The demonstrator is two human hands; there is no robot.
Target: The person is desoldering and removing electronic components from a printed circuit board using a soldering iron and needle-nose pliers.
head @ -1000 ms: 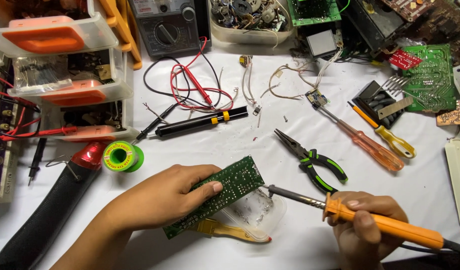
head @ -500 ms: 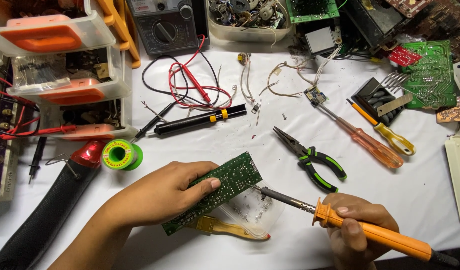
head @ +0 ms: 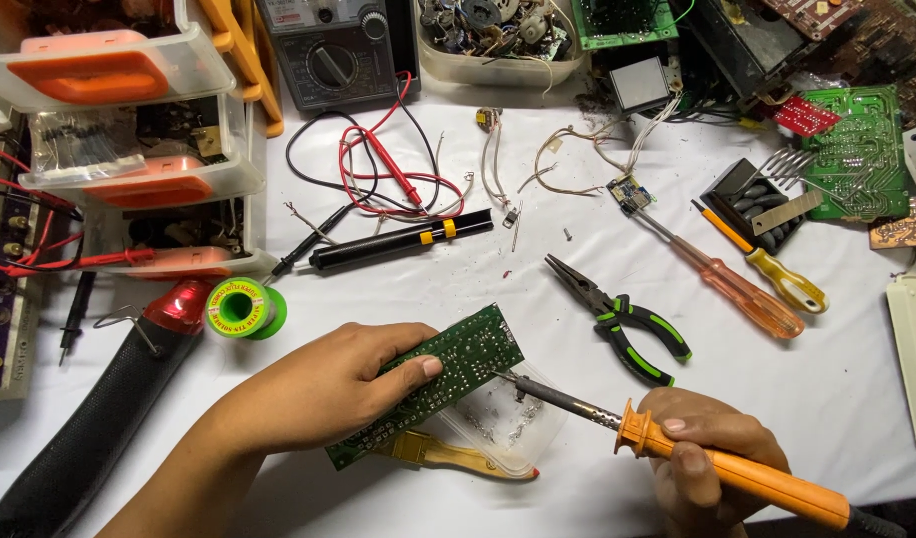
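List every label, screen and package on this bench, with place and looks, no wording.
Solder spool: left of the left hand, round, green label ring with red print.
Multimeter: top centre, dark grey, round dial, red-and-white label strip.
Small grey screen: top, right of centre, square, blank.

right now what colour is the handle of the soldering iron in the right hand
Orange, seen in the head view: the soldering iron in the right hand.

Green circuit board (head: 446, 384), orange-handled soldering iron (head: 722, 466) — black-and-green pliers (head: 622, 321), white tablecloth (head: 836, 389)
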